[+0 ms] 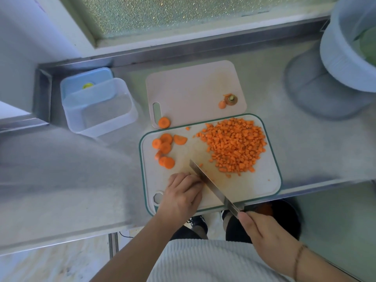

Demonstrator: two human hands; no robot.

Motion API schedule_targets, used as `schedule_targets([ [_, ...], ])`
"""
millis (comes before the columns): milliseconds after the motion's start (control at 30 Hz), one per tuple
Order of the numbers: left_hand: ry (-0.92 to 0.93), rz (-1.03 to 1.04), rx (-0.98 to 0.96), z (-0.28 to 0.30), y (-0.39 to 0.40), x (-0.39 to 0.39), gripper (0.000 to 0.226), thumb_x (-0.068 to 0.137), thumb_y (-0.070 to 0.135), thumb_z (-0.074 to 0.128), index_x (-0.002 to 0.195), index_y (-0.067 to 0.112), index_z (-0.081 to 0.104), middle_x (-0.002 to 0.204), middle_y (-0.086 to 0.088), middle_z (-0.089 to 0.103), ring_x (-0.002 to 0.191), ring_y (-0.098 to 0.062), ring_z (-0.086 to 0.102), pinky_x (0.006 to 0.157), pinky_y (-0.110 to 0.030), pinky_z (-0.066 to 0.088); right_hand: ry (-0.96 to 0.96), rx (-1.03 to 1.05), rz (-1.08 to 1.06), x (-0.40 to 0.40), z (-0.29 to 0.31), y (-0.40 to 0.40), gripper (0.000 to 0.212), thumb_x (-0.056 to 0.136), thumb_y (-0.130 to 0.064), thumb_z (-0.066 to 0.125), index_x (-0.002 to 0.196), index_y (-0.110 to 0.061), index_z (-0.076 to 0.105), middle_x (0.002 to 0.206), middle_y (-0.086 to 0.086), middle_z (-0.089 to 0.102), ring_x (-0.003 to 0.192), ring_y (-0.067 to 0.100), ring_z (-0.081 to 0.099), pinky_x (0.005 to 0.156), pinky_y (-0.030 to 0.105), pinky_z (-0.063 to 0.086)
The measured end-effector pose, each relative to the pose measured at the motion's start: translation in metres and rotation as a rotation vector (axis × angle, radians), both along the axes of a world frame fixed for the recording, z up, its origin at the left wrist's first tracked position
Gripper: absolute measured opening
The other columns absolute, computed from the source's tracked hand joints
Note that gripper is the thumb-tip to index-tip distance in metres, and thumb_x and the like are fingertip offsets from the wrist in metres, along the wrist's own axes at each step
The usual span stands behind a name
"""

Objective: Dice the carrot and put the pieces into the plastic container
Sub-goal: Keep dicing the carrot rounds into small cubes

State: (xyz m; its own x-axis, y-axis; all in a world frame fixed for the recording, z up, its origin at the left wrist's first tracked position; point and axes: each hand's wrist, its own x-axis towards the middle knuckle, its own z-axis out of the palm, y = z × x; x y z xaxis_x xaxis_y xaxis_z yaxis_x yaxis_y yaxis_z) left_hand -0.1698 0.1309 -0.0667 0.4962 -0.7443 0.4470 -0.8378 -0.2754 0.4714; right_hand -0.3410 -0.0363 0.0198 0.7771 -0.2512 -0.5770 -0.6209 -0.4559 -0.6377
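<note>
Right hand [266, 235] grips knife [211, 186]; left hand [181, 192] curled beside blade; diced carrot [236, 145] beyond.

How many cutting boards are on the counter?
2: a green-rimmed board near the person, under the diced carrot, and a pinkish board behind it, its near edge tucked underneath.

Orange diced carrot pieces [236, 145] lie heaped on my green-rimmed cutting board's [270, 180] right half, uncut carrot rounds [164, 149] at its left, the clear plastic container [99, 106] standing open well left.
</note>
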Motion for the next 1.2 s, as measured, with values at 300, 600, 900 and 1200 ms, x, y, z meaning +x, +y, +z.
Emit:
schedule_targets([
  [300, 0.001, -0.004, 0.023, 0.003, 0.009, -0.005, 0.009, 0.085, 0.006, 0.072, 0.092, 0.007, 0.077, 0.107, -0.003, 0.072, 0.101, -0.024, 0.063, 0.084, -0.037, 0.047, -0.094, 0.007, 0.0, 0.02, -0.002, 0.005, 0.075, 0.086, -0.075, 0.012, 0.086, -0.019, 0.062, 0.079, 0.003, 0.066, 0.08, 0.013, 0.061, 0.082, 0.037, 0.05],
  [600, 0.016, 0.014, 0.038, 0.005, 0.009, -0.005, 0.014, 0.083, 0.006, 0.075, 0.096, 0.011, 0.078, 0.109, 0.001, 0.072, 0.103, -0.022, 0.065, 0.082, -0.038, 0.046, 0.022, -0.122, 0.078, 0.014, 0.0, 0.017, 0.072, 0.08, -0.075, 0.0, 0.09, -0.028, 0.054, 0.072, -0.003, 0.064, 0.07, 0.012, 0.061, 0.071, 0.034, 0.05],
  [900, 0.264, 0.137, -0.148, 0.013, 0.013, -0.002, 0.013, 0.086, 0.006, 0.065, 0.087, 0.002, 0.077, 0.096, -0.003, 0.071, 0.097, -0.016, 0.064, 0.091, -0.03, 0.05, -0.016, 0.103, -0.046, 0.008, 0.01, 0.006, 0.052, 0.088, -0.065, 0.025, 0.069, -0.024, 0.052, 0.057, -0.001, 0.05, 0.055, 0.008, 0.047, 0.062, 0.032, 0.042],
  [1200, 0.337, 0.276, -0.224, 0.021, 0.011, 0.015, 0.014, 0.09, 0.009, 0.061, 0.09, 0.002, 0.073, 0.099, 0.004, 0.062, 0.1, -0.014, 0.058, 0.087, -0.034, 0.05, 0.018, 0.14, -0.178, 0.016, 0.006, -0.012, 0.06, 0.085, -0.069, 0.033, 0.068, -0.015, 0.054, 0.056, -0.006, 0.05, 0.055, 0.009, 0.045, 0.061, 0.022, 0.04],
])
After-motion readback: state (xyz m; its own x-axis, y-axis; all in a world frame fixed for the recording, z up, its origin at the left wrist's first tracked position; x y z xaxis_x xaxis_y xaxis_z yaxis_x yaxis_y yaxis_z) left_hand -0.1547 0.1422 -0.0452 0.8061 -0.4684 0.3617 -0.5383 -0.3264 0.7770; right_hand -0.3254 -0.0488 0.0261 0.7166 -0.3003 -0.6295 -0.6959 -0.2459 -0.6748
